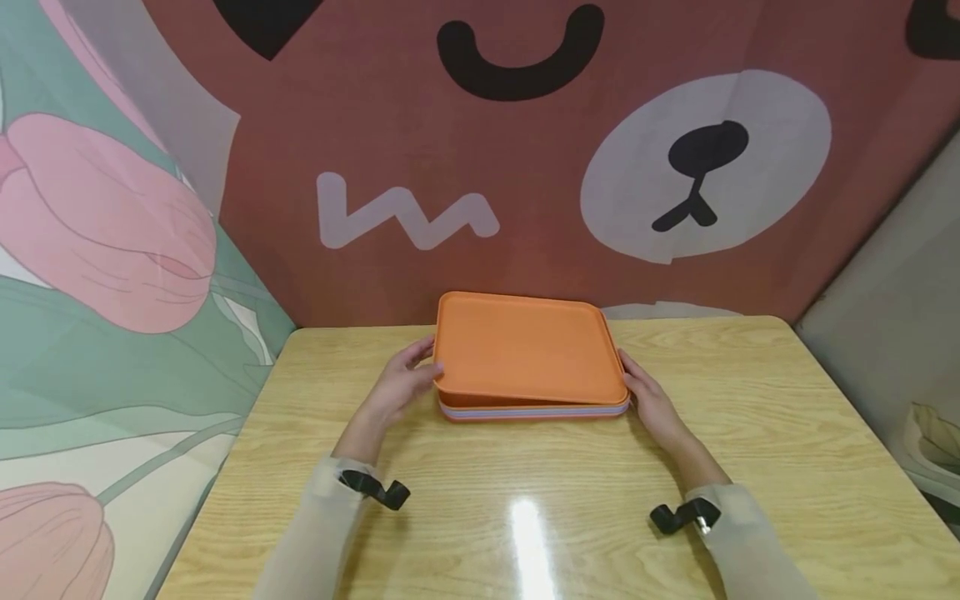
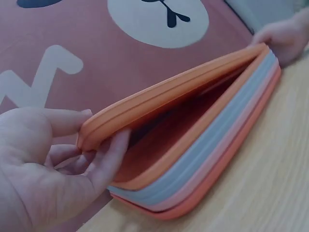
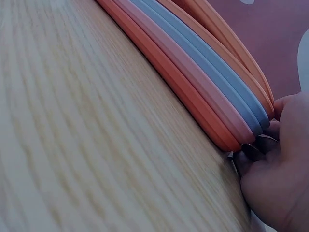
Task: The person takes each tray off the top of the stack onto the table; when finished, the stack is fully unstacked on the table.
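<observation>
- Tray (image 1: 525, 346), orange, rounded-rectangular: likely light, stiff plastic; best held by rim.
- Pinched at raised edge by left hand (image 1: 393, 387).
- Gripped with stacked multicoloured trays (image 3: 193, 82) by right hand (image 1: 656, 408).

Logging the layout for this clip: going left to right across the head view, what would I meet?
Upper pink flower print, left hand, orange top tray, right hand.

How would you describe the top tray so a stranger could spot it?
On the wooden table, near the brown wall, find the stack of coloured trays. On top, the orange tray has its left end held by the left hand. Unlike the trays below, it tilts, with a gap beneath that end.
</observation>
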Demonstrator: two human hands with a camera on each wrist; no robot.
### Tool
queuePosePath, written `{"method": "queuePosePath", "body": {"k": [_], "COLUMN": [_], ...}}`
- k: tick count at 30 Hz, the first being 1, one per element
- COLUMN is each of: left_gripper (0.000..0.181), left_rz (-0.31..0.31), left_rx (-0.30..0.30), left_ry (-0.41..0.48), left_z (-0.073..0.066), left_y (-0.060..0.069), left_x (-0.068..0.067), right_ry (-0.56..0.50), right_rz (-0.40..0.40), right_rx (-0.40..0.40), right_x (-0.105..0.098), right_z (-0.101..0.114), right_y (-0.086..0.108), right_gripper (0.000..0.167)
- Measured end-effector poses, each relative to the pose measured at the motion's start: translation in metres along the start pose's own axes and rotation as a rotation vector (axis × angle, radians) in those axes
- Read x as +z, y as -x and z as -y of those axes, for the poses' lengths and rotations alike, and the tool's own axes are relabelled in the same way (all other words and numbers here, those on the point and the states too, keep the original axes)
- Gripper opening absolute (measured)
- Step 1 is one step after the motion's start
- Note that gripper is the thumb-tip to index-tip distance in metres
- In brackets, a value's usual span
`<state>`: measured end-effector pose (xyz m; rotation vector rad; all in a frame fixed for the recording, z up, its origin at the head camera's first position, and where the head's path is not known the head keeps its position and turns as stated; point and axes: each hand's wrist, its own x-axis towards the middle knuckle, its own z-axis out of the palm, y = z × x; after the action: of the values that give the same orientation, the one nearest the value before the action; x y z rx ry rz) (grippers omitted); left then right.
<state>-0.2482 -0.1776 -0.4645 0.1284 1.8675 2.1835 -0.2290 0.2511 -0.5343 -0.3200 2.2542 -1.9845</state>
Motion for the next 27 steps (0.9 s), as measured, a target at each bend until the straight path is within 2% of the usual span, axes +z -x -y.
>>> {"method": "queuePosePath", "body": {"k": [4,9,17,22,27], "left_gripper": [0.061,0.058,0.057,0.057,0.056], "left_rz": [0.008,-0.033,-0.108,-0.101,-0.114], "left_rx": [-0.010,-0.002,-0.001,0.012,0.014], "left_ry": [0.018,-0.024,0.041,0.064,0.095], "left_z": [0.005,0.011,0.017,0.015,0.007], "left_y": [0.002,0.003,0.003,0.007,0.015], "left_x": [0.001,0.001,-0.005,-0.015,-0.036], "right_ry": [-0.008,-0.010,-0.029,-0.015,0.001], "right_rz": [0.008,-0.010,-0.021,-0.025,-0.032], "right_rx": [-0.005,-0.010,-0.010,0.003,-0.003], "right_x": [-0.001,0.000,-0.001,-0.002,-0.003], "right_z": [-0.001,-0.003,-0.004,-0.003,-0.003], "right_y": [0.001,0.000,-0.002,-0.001,-0.001], "right_gripper": [0.061,0.062,0.062,0.062,0.061]}}
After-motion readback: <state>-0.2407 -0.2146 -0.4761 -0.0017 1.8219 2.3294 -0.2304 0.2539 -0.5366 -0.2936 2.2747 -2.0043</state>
